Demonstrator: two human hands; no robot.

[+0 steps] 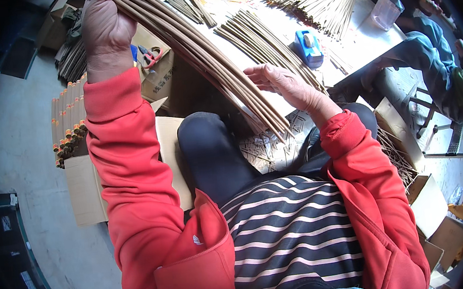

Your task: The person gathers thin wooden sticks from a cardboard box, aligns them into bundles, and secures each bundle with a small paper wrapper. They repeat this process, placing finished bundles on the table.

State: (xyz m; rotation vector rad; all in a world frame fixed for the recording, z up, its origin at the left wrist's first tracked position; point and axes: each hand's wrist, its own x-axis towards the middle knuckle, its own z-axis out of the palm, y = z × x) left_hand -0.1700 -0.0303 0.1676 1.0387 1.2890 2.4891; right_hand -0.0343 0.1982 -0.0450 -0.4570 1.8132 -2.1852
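A thick bundle of long, thin brown sticks [201, 53], which look like incense sticks, slants from upper left down over my lap. My left hand [108, 28] is closed around its upper end; the fingertips are partly cut off by the picture's edge. The lower ends hang free and fan out slightly. Beside the bundle's lower half is my right hand [287, 87], fingers stretched out and thumb raised, holding nothing. Its fingertips reach the bundle's edge; I cannot tell whether they touch it.
On the white table [363, 50] lie more stick piles [312, 0], a blue tape dispenser [308, 48] and a clear plastic bottle [386, 10]. Red-handled scissors [150, 58] rest on a carton at left. Labelled stick bundles [69, 117] stand by an open carton [85, 187]. Broken sticks litter the floor.
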